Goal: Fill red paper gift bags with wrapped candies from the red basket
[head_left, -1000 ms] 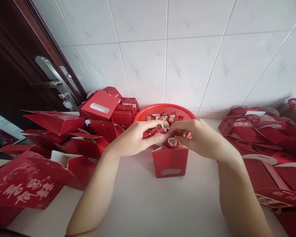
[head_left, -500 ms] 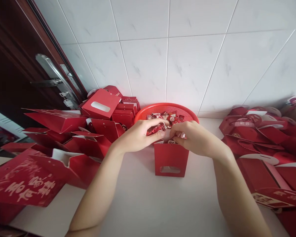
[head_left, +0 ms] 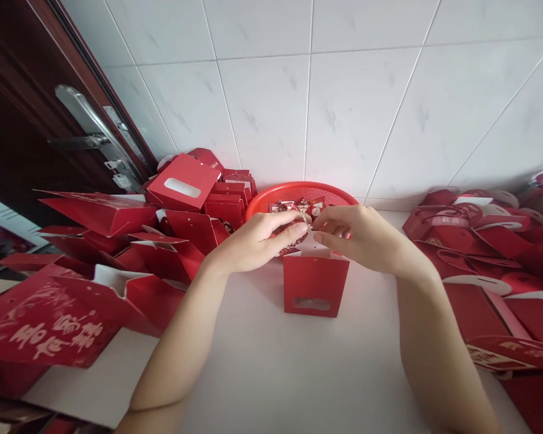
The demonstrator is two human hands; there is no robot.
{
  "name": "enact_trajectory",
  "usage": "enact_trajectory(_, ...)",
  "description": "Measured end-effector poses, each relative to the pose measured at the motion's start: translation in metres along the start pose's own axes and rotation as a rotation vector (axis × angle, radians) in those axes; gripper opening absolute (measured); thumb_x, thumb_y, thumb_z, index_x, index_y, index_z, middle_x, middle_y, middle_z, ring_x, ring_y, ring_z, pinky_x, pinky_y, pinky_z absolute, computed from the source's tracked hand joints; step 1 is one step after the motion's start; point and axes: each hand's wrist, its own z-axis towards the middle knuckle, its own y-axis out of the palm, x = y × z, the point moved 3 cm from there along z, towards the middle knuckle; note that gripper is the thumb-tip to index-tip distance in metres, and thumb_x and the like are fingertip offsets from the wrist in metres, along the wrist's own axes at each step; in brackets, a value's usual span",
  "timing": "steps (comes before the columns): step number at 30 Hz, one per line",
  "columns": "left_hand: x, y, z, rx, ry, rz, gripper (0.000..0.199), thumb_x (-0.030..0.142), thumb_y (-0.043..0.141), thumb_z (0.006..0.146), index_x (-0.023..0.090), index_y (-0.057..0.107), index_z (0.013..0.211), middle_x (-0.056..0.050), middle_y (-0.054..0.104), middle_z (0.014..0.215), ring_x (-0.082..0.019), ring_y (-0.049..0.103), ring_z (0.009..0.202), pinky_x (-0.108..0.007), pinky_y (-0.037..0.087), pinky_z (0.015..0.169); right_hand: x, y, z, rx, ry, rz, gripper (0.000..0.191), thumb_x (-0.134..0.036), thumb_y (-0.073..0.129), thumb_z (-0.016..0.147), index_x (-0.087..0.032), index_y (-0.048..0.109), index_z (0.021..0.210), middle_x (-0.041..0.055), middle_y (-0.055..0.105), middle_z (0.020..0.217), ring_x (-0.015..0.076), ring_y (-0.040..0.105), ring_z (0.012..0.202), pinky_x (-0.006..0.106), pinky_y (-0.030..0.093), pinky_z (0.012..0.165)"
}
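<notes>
A red paper gift box (head_left: 315, 284) with an oval window low on its front stands upright on the table, its top open. My left hand (head_left: 265, 241) is above the box's left rear edge, thumb and fingers closed together; what it holds is hidden. From the right, my right hand (head_left: 362, 235) reaches over the box with thumb and forefinger bent in a pinch close to the left fingertips. Something small and pale shows between the two hands, too small to name. Directly behind is a red plastic basket (head_left: 271, 196) with wrapped candies (head_left: 317, 208), partly hidden by my hands.
Several open red gift boxes (head_left: 140, 301) crowd the table (head_left: 271, 374) at the left, beside a dark door with a metal handle (head_left: 88, 141). At the right lie piled red boxes (head_left: 479, 313). A tiled wall (head_left: 262, 114) closes off the back.
The red-wrapped candy seen in my left hand no longer shows there. My right hand has risen from the box's opening, and its fingers have come up beside my left fingertips.
</notes>
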Motion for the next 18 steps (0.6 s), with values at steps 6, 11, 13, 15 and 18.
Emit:
enact_trajectory(6, -0.006, 0.006, 0.002, 0.038, 0.039, -0.107, 0.054, 0.052, 0.047, 0.101, 0.029, 0.044, 0.149, -0.006, 0.068, 0.116, -0.023, 0.064, 0.107, -0.034, 0.053, 0.089, -0.006, 0.000, -0.001, 0.028, -0.082, 0.200, 0.017, -0.025, 0.059, 0.092, -0.021, 0.071, 0.104, 0.0026, 0.074, 0.083, 0.0161, 0.067, 0.073, 0.028, 0.050, 0.065)
enact_trajectory(11, -0.007, 0.006, 0.003, 0.054, 0.001, -0.149, 0.058, 0.057, 0.046, 0.100, 0.028, 0.045, 0.150, -0.007, 0.062, 0.138, -0.027, 0.057, 0.128, -0.038, 0.050, 0.103, -0.009, -0.002, 0.001, 0.062, -0.106, 0.182, 0.012, -0.023, 0.061, 0.088, -0.018, 0.071, 0.083, 0.0031, 0.072, 0.083, 0.0148, 0.064, 0.073, 0.028, 0.051, 0.067)
enact_trajectory(13, -0.006, 0.002, 0.002, 0.062, -0.007, -0.151, 0.056, 0.058, 0.044, 0.101, 0.029, 0.048, 0.149, -0.007, 0.056, 0.147, -0.027, 0.051, 0.135, -0.038, 0.047, 0.108, -0.008, -0.004, 0.001, 0.079, -0.091, 0.185, 0.012, -0.024, 0.063, 0.086, -0.018, 0.069, 0.077, 0.0029, 0.071, 0.080, 0.0149, 0.064, 0.072, 0.028, 0.051, 0.067)
enact_trajectory(15, -0.005, -0.003, 0.000, 0.073, -0.012, -0.149, 0.053, 0.057, 0.043, 0.101, 0.028, 0.054, 0.145, -0.006, 0.056, 0.148, -0.027, 0.050, 0.137, -0.037, 0.044, 0.111, -0.007, -0.008, 0.000, 0.093, -0.077, 0.186, 0.014, -0.026, 0.064, 0.086, -0.018, 0.066, 0.074, 0.0024, 0.069, 0.075, 0.0148, 0.063, 0.070, 0.028, 0.050, 0.065)
enact_trajectory(18, -0.007, -0.010, -0.002, 0.091, -0.022, -0.107, 0.044, 0.053, 0.052, 0.098, 0.026, 0.066, 0.131, -0.006, 0.067, 0.134, -0.026, 0.061, 0.124, -0.037, 0.049, 0.105, -0.004, -0.014, -0.003, 0.110, -0.057, 0.172, 0.016, -0.029, 0.065, 0.086, -0.018, 0.065, 0.074, 0.0018, 0.066, 0.070, 0.0146, 0.062, 0.068, 0.028, 0.050, 0.063)
